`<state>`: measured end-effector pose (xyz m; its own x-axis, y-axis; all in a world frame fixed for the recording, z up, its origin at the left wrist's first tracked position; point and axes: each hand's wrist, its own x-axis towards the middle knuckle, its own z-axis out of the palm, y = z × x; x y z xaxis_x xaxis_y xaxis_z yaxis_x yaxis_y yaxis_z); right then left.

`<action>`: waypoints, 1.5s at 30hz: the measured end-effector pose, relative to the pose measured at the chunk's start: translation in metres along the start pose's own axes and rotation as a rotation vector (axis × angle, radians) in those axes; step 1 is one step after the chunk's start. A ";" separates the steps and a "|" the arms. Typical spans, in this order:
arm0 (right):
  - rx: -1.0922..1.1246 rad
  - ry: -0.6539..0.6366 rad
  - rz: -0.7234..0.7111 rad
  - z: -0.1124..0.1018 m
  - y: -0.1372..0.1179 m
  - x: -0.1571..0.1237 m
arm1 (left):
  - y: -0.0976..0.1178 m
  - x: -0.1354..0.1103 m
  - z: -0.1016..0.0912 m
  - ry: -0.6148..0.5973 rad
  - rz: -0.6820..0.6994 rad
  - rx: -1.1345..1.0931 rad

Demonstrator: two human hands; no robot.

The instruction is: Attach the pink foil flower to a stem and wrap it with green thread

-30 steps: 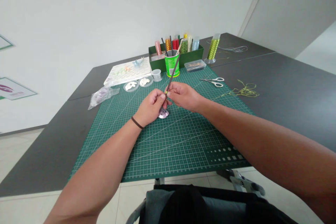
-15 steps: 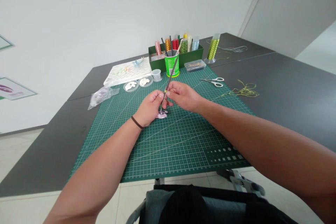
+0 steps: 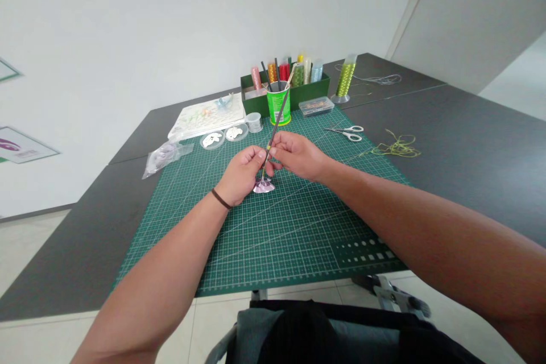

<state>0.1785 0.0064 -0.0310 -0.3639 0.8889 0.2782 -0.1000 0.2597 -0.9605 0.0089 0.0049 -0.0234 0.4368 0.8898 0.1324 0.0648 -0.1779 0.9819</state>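
Note:
My left hand and my right hand meet above the cutting mat, their fingertips pinching a thin dark rod with a yellow-green wrapped section near the fingers. The rod tilts up and away toward a green cup. Its lower end reaches a small pink, shiny petal-shaped piece, which lies just below my fingers, partly hidden by my left hand. I cannot tell whether the piece is fixed to the rod.
A green cutting mat lies under my hands. Beyond it are a green box of spools, scissors, loose yellow-green thread, a green wire spool, small dishes, and a clear bag.
The rod's lower end has come down to the pink piece, which now shows more clearly below my left hand. My hands have moved little.

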 end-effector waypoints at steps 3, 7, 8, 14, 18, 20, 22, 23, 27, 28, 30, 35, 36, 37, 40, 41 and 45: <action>-0.031 0.024 0.005 0.000 -0.002 0.000 | -0.001 0.001 0.001 0.026 0.002 0.036; -0.100 0.047 0.007 0.000 -0.004 -0.001 | -0.002 0.001 0.001 0.024 0.039 0.129; -0.118 0.055 0.008 0.001 -0.004 -0.002 | -0.003 0.001 0.000 0.020 0.051 0.156; -0.167 0.083 0.031 0.003 -0.006 -0.003 | -0.003 -0.001 -0.001 0.029 0.092 0.289; -0.179 0.088 0.057 0.003 -0.007 -0.004 | -0.001 -0.002 0.001 0.031 0.078 0.371; -0.184 0.102 0.067 0.003 -0.007 -0.004 | -0.001 -0.002 0.001 0.032 0.079 0.392; -0.185 0.109 0.071 0.003 -0.008 -0.004 | -0.002 -0.003 0.001 0.028 0.063 0.388; -0.184 0.108 0.071 0.003 -0.008 -0.004 | -0.002 -0.003 0.001 0.024 0.053 0.384; -0.167 0.080 0.062 0.003 -0.008 -0.004 | -0.001 -0.004 0.001 0.017 0.049 0.395; -0.162 0.073 0.058 0.003 -0.007 -0.004 | 0.000 -0.004 0.001 0.020 0.049 0.403; -0.162 0.074 0.046 0.002 -0.005 -0.002 | 0.002 -0.003 0.001 0.030 0.042 0.414; -0.276 0.173 -0.017 0.000 -0.001 0.000 | 0.000 0.001 -0.001 0.141 0.052 0.420; -0.299 0.180 -0.024 0.000 -0.002 0.000 | 0.000 0.001 -0.002 0.168 0.058 0.424; -0.313 0.182 -0.028 0.000 -0.002 0.000 | -0.001 0.002 -0.003 0.191 0.063 0.428; -0.322 0.172 -0.042 0.001 -0.004 -0.001 | -0.002 0.002 -0.005 0.229 0.062 0.442; -0.325 0.172 -0.050 0.001 -0.004 -0.001 | -0.002 0.002 -0.005 0.237 0.057 0.445; -0.346 0.172 -0.069 0.001 -0.004 -0.002 | -0.002 0.002 -0.005 0.244 0.022 0.366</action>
<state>0.1791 0.0034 -0.0280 -0.2041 0.9074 0.3673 0.2096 0.4070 -0.8890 0.0054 0.0093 -0.0245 0.2198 0.9495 0.2240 0.3902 -0.2960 0.8718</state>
